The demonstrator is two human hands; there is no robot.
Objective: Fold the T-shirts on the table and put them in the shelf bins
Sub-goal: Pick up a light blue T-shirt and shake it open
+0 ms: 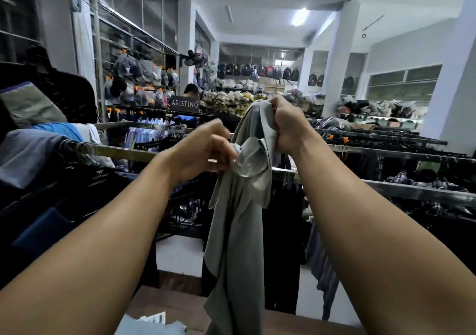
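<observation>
Head camera is looking out over the shop floor, and the grey-green T-shirt [239, 231] is hanging in mid-air above the brown table [180, 306], not lying on it. The right hand [288, 126] is clenching a bunch of fabric at the top; the left hand [206, 151], slightly blurred, is pinching a fold just below. No neat crease is showing, so I'm judging the folding as barely begun. A pale item [152, 325], possibly another shirt, is waiting at the table's near edge. Clothing racks [386, 141] are filling the background; I'm not making out any shelf bins.
</observation>
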